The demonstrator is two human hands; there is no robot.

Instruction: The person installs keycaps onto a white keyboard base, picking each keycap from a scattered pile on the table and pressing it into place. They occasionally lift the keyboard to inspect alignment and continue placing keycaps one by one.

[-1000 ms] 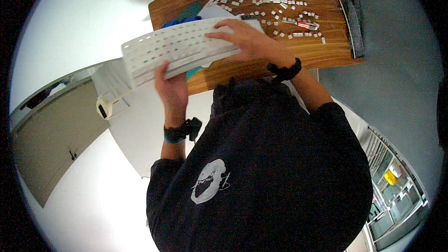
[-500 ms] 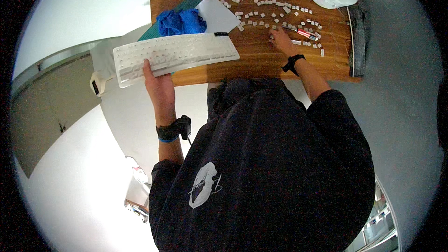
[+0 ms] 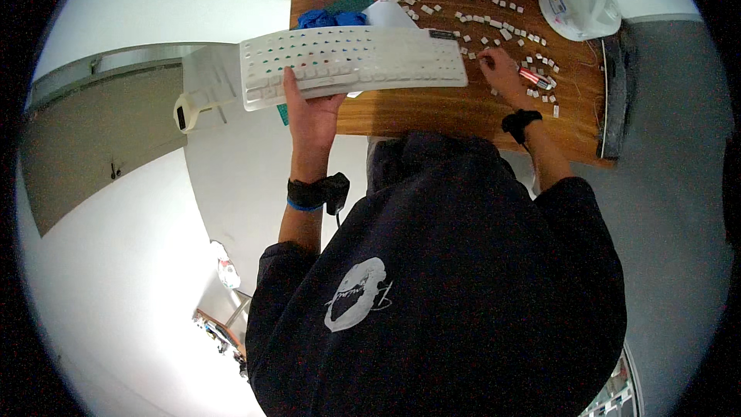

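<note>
My left hand (image 3: 312, 120) grips a white keyboard (image 3: 351, 81) near its left end, thumb on the near edge and fingers underneath. The keyboard is held up over the table's near left part. Its far rows show bare key posts with coloured dots, while pale keys line the near edge. My right hand (image 3: 502, 73) is just beyond the keyboard's right end, over the table, with fingers curled and pinched together. What they hold, if anything, is too small to make out. Loose white keycaps (image 3: 505, 33) lie in rows around it, and a red-and-white-handled screwdriver (image 3: 534, 77) lies beside the wrist.
On the wooden table (image 3: 432, 112), a blue cloth (image 3: 332, 18), a green mat (image 3: 351, 1) and a white sheet (image 3: 390, 14) lie behind the keyboard. A white bucket (image 3: 579, 1) stands at the far right corner. A dark slab-like object (image 3: 615, 100) borders the right edge.
The keyboard has moved right and away from me in my left hand, closer to my right hand. My right hand stays over the keycaps, fingers still curled. The whole view has shifted.
</note>
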